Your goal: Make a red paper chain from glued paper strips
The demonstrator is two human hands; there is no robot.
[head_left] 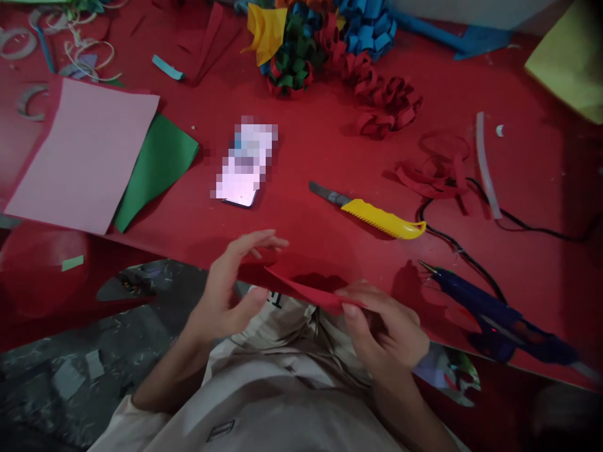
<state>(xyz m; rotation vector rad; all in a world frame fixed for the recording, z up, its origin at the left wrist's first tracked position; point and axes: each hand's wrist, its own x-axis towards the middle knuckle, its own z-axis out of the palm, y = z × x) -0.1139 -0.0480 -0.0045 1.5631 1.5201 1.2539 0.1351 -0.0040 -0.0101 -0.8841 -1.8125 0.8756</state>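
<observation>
A folded piece of red paper (308,292) is held at the table's front edge. My right hand (389,323) pinches its right end between thumb and fingers. At the paper's left end, my left hand (235,282) is open, thumb and fingers apart, with nothing in its grasp. Beyond the hands lies a yellow utility knife (381,218), its blade end pointing left. A blue hot glue gun (504,311) rests on its side to the right of my right hand, nozzle toward the upper left.
A phone (247,164) with a lit screen lies mid-table. Pink paper (85,154) and green paper (157,169) are at left. Curled paper chains (348,63) lie at the back. Red paper strips (431,176), a glue stick (487,166) and a black cord (464,251) are at right.
</observation>
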